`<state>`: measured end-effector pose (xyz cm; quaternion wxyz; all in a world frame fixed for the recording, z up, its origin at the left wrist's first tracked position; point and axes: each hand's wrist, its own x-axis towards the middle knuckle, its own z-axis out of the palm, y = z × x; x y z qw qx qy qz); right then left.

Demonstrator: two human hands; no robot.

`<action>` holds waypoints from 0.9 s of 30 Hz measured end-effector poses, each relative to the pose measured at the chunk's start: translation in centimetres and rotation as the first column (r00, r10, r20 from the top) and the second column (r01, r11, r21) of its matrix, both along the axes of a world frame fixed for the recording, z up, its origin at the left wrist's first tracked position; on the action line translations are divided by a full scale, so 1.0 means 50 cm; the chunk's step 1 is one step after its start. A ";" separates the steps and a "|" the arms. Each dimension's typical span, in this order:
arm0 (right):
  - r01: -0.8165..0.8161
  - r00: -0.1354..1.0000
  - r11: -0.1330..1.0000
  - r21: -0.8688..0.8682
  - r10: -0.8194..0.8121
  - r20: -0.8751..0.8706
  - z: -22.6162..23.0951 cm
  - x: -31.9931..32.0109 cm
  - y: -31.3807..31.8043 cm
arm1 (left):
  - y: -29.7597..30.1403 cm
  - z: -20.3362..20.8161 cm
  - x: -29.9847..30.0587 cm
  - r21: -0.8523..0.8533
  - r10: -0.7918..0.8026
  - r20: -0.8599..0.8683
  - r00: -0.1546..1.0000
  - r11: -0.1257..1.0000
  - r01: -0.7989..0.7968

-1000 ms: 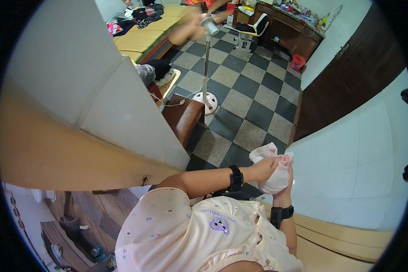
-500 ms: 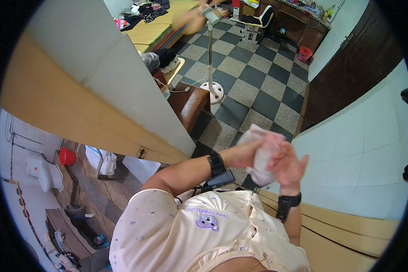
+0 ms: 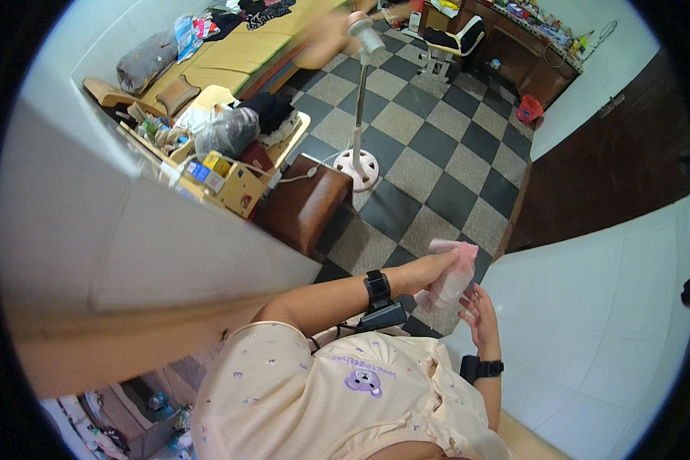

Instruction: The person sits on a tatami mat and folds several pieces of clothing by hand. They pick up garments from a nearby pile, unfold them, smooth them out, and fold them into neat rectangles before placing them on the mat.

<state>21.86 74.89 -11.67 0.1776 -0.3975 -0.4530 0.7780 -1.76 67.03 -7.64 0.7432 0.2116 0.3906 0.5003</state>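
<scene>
My left hand (image 3: 424,274) is closed around a bunched pink and white cloth (image 3: 454,280), held out in front of my body above the checkered floor. Just to the right of the cloth is my right hand (image 3: 481,316), its fingers apart and slightly curled, with nothing visible in it. Whether its fingertips brush the cloth's edge, I cannot tell. Each wrist wears a black strapped device.
Ahead stands a fan (image 3: 358,115) on a round white base. A brown stool (image 3: 307,203) and a loaded small table (image 3: 241,192) are left of it, before a bed (image 3: 245,57). Right lie a dark door (image 3: 590,176), red bucket (image 3: 529,110) and tiled wall (image 3: 583,307).
My hands have parted: the right has come off the cloth, which stays in the left. The view has shifted forward past the wall edge, showing more of the small table and bed.
</scene>
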 end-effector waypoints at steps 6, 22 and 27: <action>0.173 0.963 0.952 -0.252 -0.217 -0.162 0.010 -0.037 0.069 | 0.138 0.046 -0.016 0.103 -0.456 -0.233 0.859 0.867 0.488; 0.257 0.949 0.955 -0.151 -0.279 -0.147 -0.045 0.016 0.708 | 0.500 -0.068 -0.268 -0.079 -0.010 -0.875 0.483 0.989 -0.122; 0.123 0.992 0.991 -0.060 -0.126 -0.033 -0.024 -0.095 0.913 | 0.575 -0.066 -0.314 -0.267 0.046 -0.657 0.752 0.920 -0.289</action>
